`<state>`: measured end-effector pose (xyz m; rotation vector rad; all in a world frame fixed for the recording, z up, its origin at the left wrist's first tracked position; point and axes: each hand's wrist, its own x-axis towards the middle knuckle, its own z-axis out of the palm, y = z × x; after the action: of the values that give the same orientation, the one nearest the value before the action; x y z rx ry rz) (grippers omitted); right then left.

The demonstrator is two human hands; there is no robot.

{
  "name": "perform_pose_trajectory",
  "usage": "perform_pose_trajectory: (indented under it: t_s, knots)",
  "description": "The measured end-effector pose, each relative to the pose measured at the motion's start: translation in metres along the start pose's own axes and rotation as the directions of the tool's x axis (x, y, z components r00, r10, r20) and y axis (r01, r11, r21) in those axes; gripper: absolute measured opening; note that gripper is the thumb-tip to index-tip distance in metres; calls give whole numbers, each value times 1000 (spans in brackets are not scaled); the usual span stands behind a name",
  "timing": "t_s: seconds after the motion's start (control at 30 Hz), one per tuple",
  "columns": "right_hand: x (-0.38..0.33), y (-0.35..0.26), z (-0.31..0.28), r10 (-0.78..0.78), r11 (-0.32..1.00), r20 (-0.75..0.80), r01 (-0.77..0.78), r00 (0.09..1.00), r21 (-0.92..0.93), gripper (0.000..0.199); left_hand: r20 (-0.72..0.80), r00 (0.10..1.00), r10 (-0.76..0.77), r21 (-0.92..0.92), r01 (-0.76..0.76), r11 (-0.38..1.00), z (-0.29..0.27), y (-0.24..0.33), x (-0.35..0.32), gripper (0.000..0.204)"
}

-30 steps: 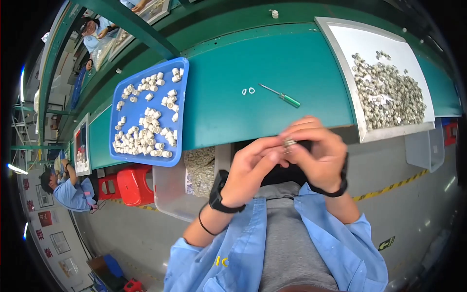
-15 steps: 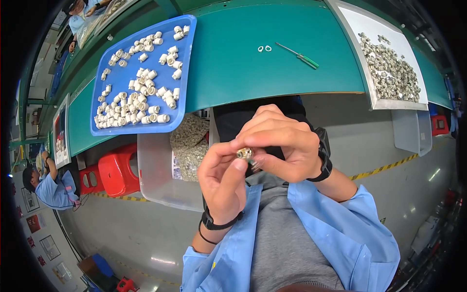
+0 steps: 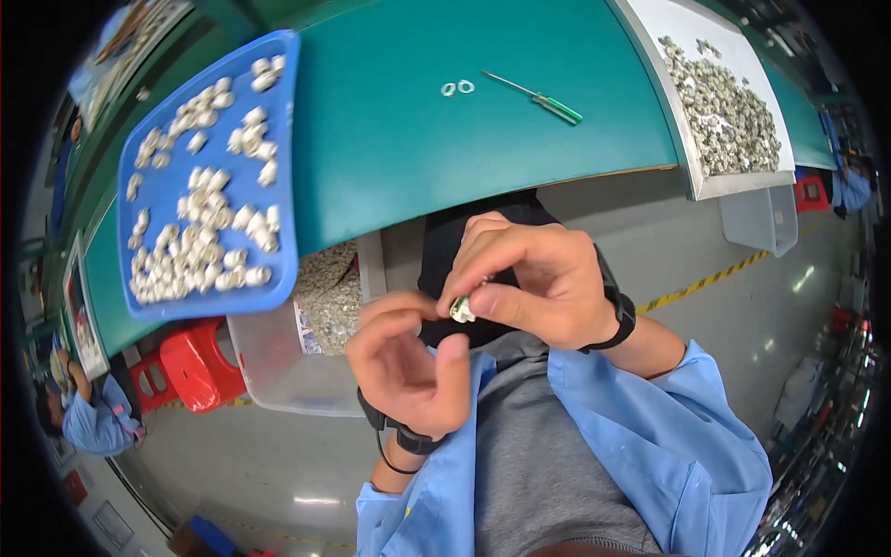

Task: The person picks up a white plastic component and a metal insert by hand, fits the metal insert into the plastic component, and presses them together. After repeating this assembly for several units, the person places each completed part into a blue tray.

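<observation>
My right hand [image 3: 536, 278] pinches a small pale metal part [image 3: 462, 311] between thumb and fingers, held over my lap below the table edge. My left hand [image 3: 410, 362] is just beside it, fingertips curled toward the part and touching or nearly touching it. Both wrists wear black bands. On the green table [image 3: 390, 158] lie two small silver rings [image 3: 457, 88] and a green-handled screwdriver [image 3: 543, 98]. A blue tray [image 3: 278, 121] of several pale small parts sits at the left.
A white tray [image 3: 691, 181] heaped with grey metal pieces stands at the right. A clear plastic bin [image 3: 278, 362] of grey pieces hangs under the table by a red stool [image 3: 195, 362]. Another person in blue [image 3: 88, 422] sits at the far left.
My hands have dropped lower, away from the table edge toward my lap. The left hand has moved below the right, and the view has tilted down.
</observation>
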<state>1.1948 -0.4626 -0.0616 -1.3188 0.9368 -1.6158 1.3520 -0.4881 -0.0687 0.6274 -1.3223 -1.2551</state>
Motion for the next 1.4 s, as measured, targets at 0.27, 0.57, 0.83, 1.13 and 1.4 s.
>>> perform_pose_trajectory:
  t_s: [0.27, 0.57, 0.83, 1.13, 1.4]
  knots:
    - [-4, 9, -38, 53, 995, -300, -75, 953, -64, 18, 413, 887, 204, 448, -393, 803, 28, -38, 45, 31]
    - [-2, -4, -124, -59, 980, -37, 51, 998, -192, 32, 493, 776, -394, 1, 452, 892, 75, -36, 41, 24]
    - [-14, -5, -152, -395, 856, 13, 373, 919, -359, 26, 525, 723, -449, 54, 498, 865, 106, -32, 37, 23]
    - [-15, -33, -152, -183, 872, 225, 264, 957, -413, 21, 686, 569, -453, 202, 450, 870, 92, -25, 46, 15]
    - [-3, -18, -123, -120, 878, 150, 175, 981, -446, 16, 461, 884, -75, 590, -242, 771, 15, 2, 114, 9]
